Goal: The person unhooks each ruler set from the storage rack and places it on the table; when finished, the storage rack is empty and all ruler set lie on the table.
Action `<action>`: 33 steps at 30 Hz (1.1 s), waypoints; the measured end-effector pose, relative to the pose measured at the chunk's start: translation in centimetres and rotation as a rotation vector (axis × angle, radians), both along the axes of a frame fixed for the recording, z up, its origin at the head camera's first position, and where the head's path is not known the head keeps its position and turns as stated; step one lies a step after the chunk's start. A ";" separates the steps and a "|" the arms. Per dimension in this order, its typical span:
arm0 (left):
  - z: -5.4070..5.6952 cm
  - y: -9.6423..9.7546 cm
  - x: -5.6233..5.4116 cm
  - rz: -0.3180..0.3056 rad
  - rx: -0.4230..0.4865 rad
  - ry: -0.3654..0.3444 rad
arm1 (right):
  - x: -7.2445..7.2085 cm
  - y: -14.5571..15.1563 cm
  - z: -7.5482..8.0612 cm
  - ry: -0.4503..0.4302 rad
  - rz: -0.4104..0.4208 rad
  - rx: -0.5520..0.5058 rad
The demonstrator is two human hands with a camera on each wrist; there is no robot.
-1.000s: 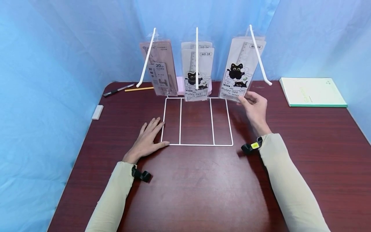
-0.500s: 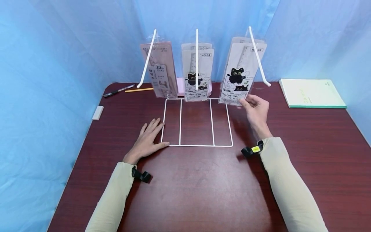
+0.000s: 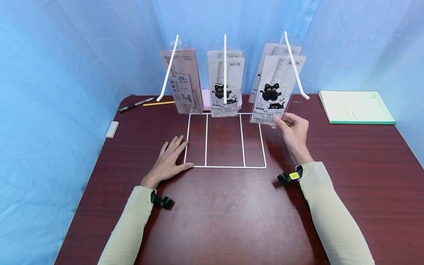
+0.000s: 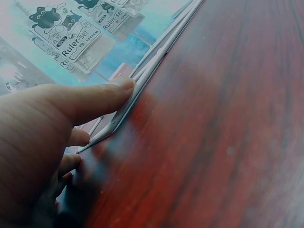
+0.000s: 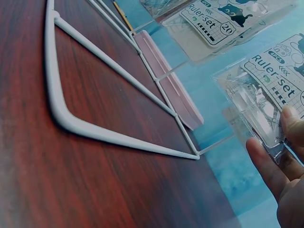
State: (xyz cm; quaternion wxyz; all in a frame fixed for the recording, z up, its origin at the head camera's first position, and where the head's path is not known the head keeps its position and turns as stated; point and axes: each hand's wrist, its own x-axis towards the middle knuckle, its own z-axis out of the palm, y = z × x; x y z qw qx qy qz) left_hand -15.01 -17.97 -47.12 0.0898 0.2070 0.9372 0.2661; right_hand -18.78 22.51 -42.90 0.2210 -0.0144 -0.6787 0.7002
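Observation:
My right hand (image 3: pixel 293 130) pinches the lower right corner of a packaged ruler set (image 3: pixel 273 88) with a black cat print, thumb on its front. The pack hangs at the right hook (image 3: pixel 294 66) of a white wire rack, in front of a second such pack (image 3: pixel 265 62). My left hand (image 3: pixel 169 158) lies flat with fingers spread at the left side of the rack's wire base (image 3: pixel 225 166). In the left wrist view its thumb (image 4: pixel 107 97) rests on the base wire.
More ruler sets (image 3: pixel 228 86) hang on the middle hook, and pink-backed packs (image 3: pixel 185 81) on the left one. A pen (image 3: pixel 135 104), a yellow pencil (image 3: pixel 159 103) and a white eraser (image 3: pixel 112 129) lie at left. At right is a notebook (image 3: pixel 357 106).
My right hand has drawn the front ruler set toward me and slightly down, opening a gap to the pack behind it. The left hand has stayed in place.

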 end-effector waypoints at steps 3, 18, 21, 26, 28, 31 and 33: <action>-0.1 0.0 -0.1 -0.002 0.001 -0.003 | 0.2 0.1 -0.2 -0.012 0.005 -0.019; -0.1 0.0 -0.1 -0.005 0.006 0.001 | 1.2 0.4 -0.2 0.020 0.017 0.006; 0.0 0.0 0.0 -0.005 0.009 -0.002 | 1.5 0.4 -0.1 0.028 0.018 0.019; 0.0 0.0 0.0 -0.004 0.008 -0.004 | 2.0 0.3 -0.1 0.020 0.024 0.013; 0.0 0.0 0.0 -0.003 0.008 -0.004 | 2.2 0.4 -0.2 0.017 0.026 0.014; 0.0 0.0 0.0 -0.002 0.008 -0.004 | 2.4 0.4 -0.2 0.023 0.028 0.024; 0.0 0.0 0.0 -0.001 0.006 -0.005 | 2.6 0.5 -0.2 0.032 0.025 0.043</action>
